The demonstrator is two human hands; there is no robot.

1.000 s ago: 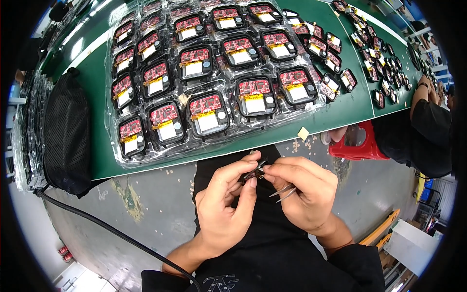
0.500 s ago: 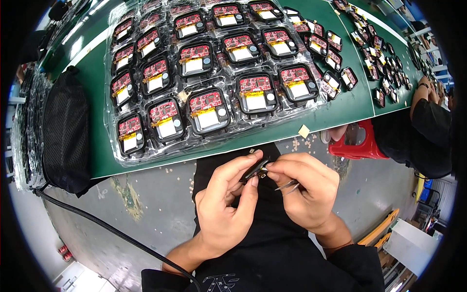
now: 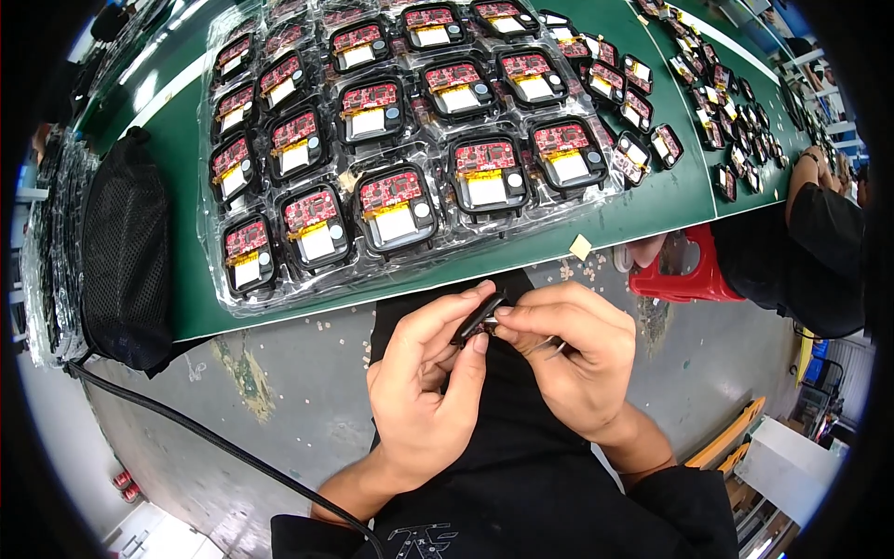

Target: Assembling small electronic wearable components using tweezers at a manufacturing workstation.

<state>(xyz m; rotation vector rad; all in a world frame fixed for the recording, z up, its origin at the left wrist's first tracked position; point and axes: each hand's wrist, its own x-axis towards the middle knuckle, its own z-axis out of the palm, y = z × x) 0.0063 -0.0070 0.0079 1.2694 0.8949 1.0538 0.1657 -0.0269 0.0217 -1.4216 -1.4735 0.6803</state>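
Over my lap, just off the table's near edge, my left hand point(image 3: 424, 373) pinches a small black device housing point(image 3: 481, 317) between thumb and fingers. The housing is tilted, and its inside is mostly hidden from view. My right hand point(image 3: 577, 349) is closed round a pair of metal tweezers point(image 3: 556, 348), with its thumb and forefinger at the housing's right edge. What those fingertips touch inside is too small to make out. On the table, a clear plastic tray point(image 3: 354, 275) holds rows of similar black housings with red circuit boards, yellow strips and white blocks.
Loose housings point(image 3: 638, 112) lie in piles on the green table point(image 3: 191, 307) to the right. A black mesh bag point(image 3: 128, 252) hangs at the left edge, by a black cable point(image 3: 214, 438). Another person's arm point(image 3: 808, 177) and a red stool point(image 3: 684, 275) are at the right.
Both hands have shifted slightly left with the housing. My right fingers have come closer over the housing's edge, and less of the tweezers shows.
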